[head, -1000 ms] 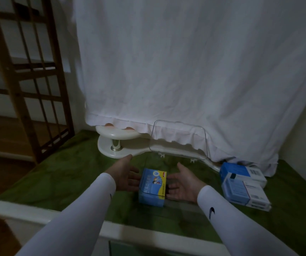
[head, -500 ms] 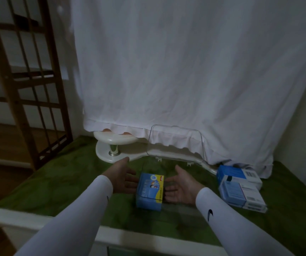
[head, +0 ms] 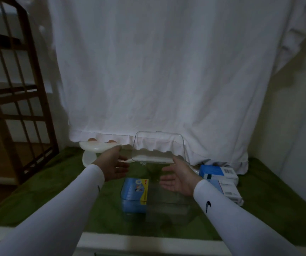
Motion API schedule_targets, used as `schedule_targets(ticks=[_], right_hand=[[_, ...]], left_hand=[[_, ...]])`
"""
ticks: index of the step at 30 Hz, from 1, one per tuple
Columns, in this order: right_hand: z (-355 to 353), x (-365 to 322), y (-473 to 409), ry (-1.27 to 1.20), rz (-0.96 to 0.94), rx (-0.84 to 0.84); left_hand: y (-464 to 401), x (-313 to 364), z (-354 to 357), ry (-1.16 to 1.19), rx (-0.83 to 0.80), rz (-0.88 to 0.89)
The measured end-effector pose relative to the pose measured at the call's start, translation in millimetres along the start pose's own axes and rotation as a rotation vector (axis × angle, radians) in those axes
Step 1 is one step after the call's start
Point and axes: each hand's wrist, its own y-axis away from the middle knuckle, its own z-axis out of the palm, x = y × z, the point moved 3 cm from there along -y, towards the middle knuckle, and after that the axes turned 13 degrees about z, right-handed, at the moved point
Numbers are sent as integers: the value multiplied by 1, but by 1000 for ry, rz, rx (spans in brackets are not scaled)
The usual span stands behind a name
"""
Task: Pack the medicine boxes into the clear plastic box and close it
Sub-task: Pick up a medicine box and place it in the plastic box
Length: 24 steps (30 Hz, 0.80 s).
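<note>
Both hands are reaching forward over the green cloth (head: 38,191), palms turned toward each other, fingers straight and relaxed, gripping nothing. The left hand (head: 114,165) is hovering with its fingertips (head: 125,168) near the lower left corner of the clear plastic box's lid (head: 159,146), which is standing upright; whether they are touching it cannot be told. The right hand (head: 179,179) is spreading its fingers (head: 167,179) just below the lid's lower right edge, over the clear plastic box (head: 170,202). Below and between the two sets of fingers, the blue and yellow medicine box (head: 134,194) is standing inside the left end of the clear plastic box. To the right of the right hand's wrist, two blue and white medicine boxes (head: 220,177) are lying stacked on the cloth, outside the box.
</note>
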Motion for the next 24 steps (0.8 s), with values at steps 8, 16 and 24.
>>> schedule_targets(ticks=[8,16,24], right_hand=[[-32,-13,29,-63,-48,11],[-83,-14,44,-153,-78,98],[-124,-8,62,-201,-87,177]], left_hand=[[7,7,49,9,-87,19],[9,0,101,9,-195,3],[15,-9,151,-21,-271,-3]])
